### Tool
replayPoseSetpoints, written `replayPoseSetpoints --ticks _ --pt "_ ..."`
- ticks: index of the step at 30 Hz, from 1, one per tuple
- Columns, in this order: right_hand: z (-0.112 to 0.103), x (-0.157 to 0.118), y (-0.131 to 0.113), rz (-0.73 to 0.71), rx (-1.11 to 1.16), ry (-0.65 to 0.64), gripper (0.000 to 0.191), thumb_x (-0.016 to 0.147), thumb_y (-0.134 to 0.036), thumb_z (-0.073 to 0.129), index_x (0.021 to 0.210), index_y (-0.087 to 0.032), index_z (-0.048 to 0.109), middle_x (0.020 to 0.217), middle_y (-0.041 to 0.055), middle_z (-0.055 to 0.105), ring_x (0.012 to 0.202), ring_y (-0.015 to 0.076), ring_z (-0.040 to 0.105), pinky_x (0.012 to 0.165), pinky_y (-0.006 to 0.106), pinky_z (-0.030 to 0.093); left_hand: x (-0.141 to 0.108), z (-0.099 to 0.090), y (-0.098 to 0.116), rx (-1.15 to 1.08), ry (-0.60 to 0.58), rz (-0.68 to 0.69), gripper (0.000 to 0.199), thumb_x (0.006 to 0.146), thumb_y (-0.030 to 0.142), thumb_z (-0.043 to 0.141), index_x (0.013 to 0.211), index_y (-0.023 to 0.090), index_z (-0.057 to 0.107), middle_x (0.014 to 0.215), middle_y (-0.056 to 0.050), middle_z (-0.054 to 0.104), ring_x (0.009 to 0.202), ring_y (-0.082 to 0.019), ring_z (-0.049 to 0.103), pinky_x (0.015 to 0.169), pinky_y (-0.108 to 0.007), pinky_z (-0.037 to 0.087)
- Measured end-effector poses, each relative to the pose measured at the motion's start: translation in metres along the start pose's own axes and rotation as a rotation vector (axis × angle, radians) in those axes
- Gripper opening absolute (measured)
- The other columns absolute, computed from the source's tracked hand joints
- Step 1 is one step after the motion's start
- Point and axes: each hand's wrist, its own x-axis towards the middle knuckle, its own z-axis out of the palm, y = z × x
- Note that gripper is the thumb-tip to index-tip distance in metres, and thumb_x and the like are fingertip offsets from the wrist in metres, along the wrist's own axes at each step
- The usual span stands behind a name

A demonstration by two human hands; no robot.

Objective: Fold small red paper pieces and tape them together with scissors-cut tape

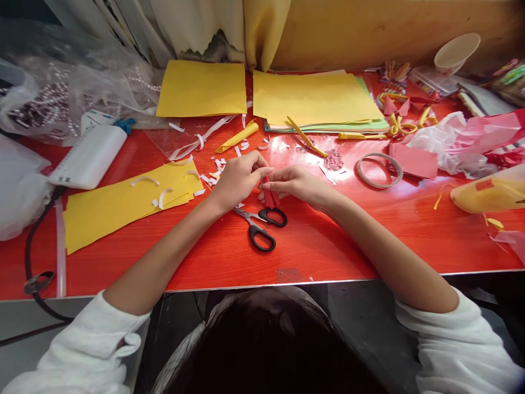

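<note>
Both hands meet over the middle of the red table. My left hand (240, 178) pinches the top of a small folded piece of red paper (270, 198). From the other side my right hand (293, 185) is closed on the same piece, its fingers partly hiding it. The paper's lower ends hang down below the fingertips. Just under them lies a pair of scissors (262, 224) with black handles, its blades partly open and pointing up left. White paper scraps (217, 167) are scattered beside my left hand.
Yellow paper strips (123, 205) lie at left near a white power strip (92, 156). Yellow sheets (311, 98) are stacked at the back. To the right are a tape roll (379, 171), pink paper (414, 160), yellow bows (402, 125) and a paper cup (456, 53).
</note>
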Motion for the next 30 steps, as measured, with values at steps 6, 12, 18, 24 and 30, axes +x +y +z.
replayPoseSetpoints --ticks 6,12,18,24,30 --pt "0.002 0.000 0.002 0.003 0.022 0.040 0.020 0.084 -0.025 0.058 0.071 -0.013 0.066 0.068 0.0049 0.067 0.061 0.0119 0.060 0.060 0.024 0.047 0.003 0.001 -0.005 -0.079 -0.004 -0.067 0.011 0.079 0.026 0.059 0.077 0.015 0.058 0.071 0.001 0.060 0.065 -0.009 0.052 0.062 -0.022 0.037" --pt "0.001 -0.002 -0.004 0.033 0.015 0.025 0.019 0.081 -0.029 0.063 0.071 -0.012 0.067 0.070 0.0035 0.067 0.061 0.0093 0.058 0.061 0.022 0.046 0.006 0.000 -0.012 -0.303 -0.011 -0.133 0.030 0.077 0.042 0.063 0.066 0.015 0.056 0.055 0.002 0.051 0.049 -0.007 0.045 0.050 -0.021 0.035" --pt "0.003 -0.003 -0.007 0.046 0.031 0.057 0.016 0.080 -0.024 0.064 0.069 -0.012 0.065 0.066 0.0023 0.066 0.060 0.0092 0.059 0.061 0.021 0.047 0.005 0.003 -0.008 -0.546 -0.021 -0.224 0.035 0.072 0.044 0.069 0.063 0.013 0.055 0.055 0.001 0.053 0.045 -0.006 0.048 0.045 -0.020 0.038" --pt "0.004 -0.002 -0.003 0.066 0.091 0.072 0.014 0.081 -0.020 0.064 0.069 -0.012 0.065 0.067 0.0028 0.067 0.060 0.0090 0.061 0.060 0.020 0.048 0.006 0.003 -0.009 -0.535 -0.081 -0.223 0.033 0.072 0.042 0.070 0.065 0.013 0.056 0.051 0.003 0.050 0.044 -0.005 0.045 0.043 -0.017 0.035" --pt "-0.001 -0.003 -0.002 0.092 0.129 -0.001 0.028 0.087 -0.039 0.056 0.088 -0.014 0.069 0.082 0.0064 0.072 0.070 0.0112 0.064 0.068 0.022 0.051 0.005 0.000 -0.007 -0.503 -0.039 -0.175 0.031 0.073 0.039 0.069 0.062 0.012 0.056 0.054 0.001 0.054 0.045 -0.005 0.046 0.042 -0.017 0.037"
